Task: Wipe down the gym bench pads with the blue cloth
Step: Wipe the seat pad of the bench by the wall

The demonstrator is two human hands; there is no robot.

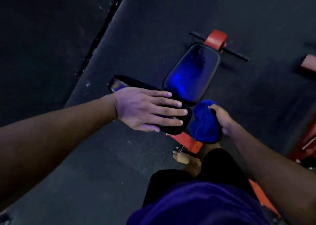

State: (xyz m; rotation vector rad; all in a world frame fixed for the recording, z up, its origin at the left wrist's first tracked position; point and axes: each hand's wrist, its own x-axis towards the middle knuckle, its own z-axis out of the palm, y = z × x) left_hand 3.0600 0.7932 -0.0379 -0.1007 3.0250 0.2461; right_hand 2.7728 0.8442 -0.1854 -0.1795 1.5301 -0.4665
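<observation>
A gym bench with a red frame [186, 139] has two black pads. The seat pad [191, 74] lies ahead, glossy with a blue reflection. The raised back pad [123, 83] stands edge-on just left of it. My left hand [147, 110] rests flat on the top edge of the back pad, fingers straight and spread. My right hand [222, 118] grips a bunched blue cloth [203, 122], held just right of the back pad's near end and below the seat pad. Whether the cloth touches a pad cannot be told.
Dark rubber floor mats surround the bench, with a seam [102, 31] running diagonally at the left. The bench's far foot bar [220, 45] is black on a red post. More red equipment [307, 139] stands at the right edge. My bare foot [186, 159] is under the bench.
</observation>
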